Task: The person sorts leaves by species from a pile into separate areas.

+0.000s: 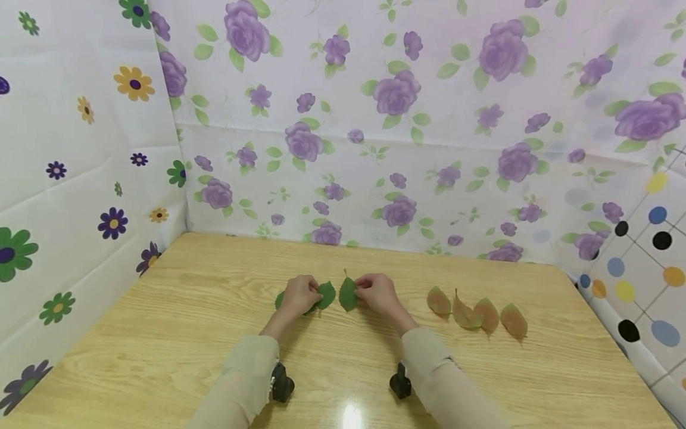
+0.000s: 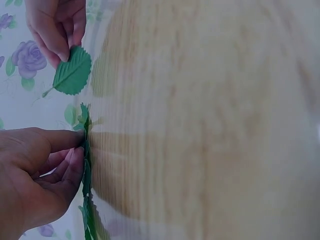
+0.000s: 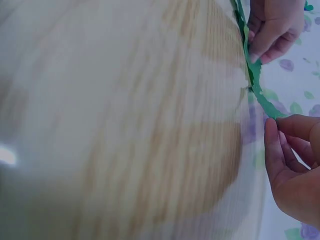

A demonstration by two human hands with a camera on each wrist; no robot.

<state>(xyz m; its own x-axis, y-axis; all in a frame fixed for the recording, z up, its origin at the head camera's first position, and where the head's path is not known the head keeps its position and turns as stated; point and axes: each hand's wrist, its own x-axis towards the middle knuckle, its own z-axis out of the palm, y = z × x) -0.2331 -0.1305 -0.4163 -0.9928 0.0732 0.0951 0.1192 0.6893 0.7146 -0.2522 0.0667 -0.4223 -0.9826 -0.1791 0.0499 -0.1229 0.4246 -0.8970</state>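
In the head view my right hand pinches the edge of a green leaf with a toothed rim, its stem pointing away from me. The left wrist view shows this leaf held up off the wooden table. Just left of it, my left hand has thumb and fingertips pinched at another green leaf. More green leaves lie under and beside the left hand, partly hidden by it. In the left wrist view they form a low row along the tabletop.
To the right on the wooden table lie several reddish-green leaves, among them a curled one and one at the far right end. Flower-patterned sheets stand behind the table and at its sides.
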